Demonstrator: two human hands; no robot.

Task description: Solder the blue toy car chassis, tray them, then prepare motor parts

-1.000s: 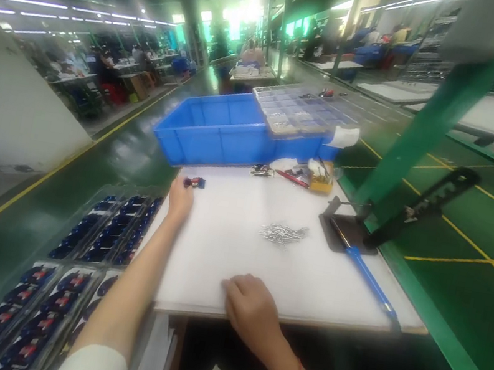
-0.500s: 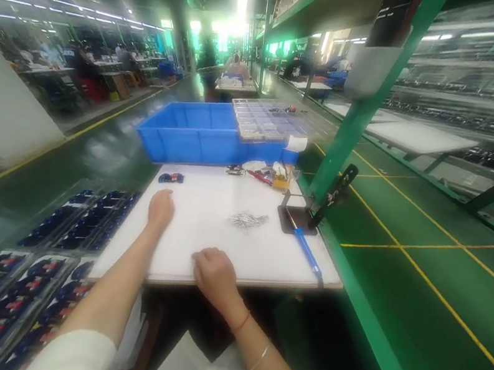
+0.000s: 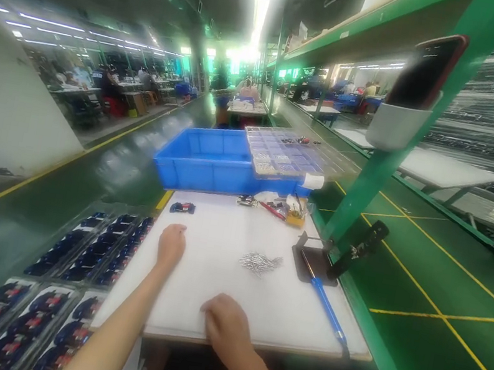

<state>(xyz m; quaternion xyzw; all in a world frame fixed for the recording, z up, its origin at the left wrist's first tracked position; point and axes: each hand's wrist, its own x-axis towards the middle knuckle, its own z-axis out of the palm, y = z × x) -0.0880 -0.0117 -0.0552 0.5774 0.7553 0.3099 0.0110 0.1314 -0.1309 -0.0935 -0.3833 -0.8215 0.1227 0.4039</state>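
L hand [image 3: 171,246] curled, ctr-left, grip unclear; R hand [image 3: 228,324], lower ctr, ditto! Blue piece [image 3: 182,207] above L hand lies lengthwise across frame, front unclear.

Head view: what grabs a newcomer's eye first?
Probably the big blue bin beyond the far edge of the white tabletop, with a divided clear tray over its right part. Next, the phone in a pale holder on the green post at right. On the tabletop, a heap of thin metal pieces lies mid-surface, beyond the right hand, with a blue-handled tool farther right.
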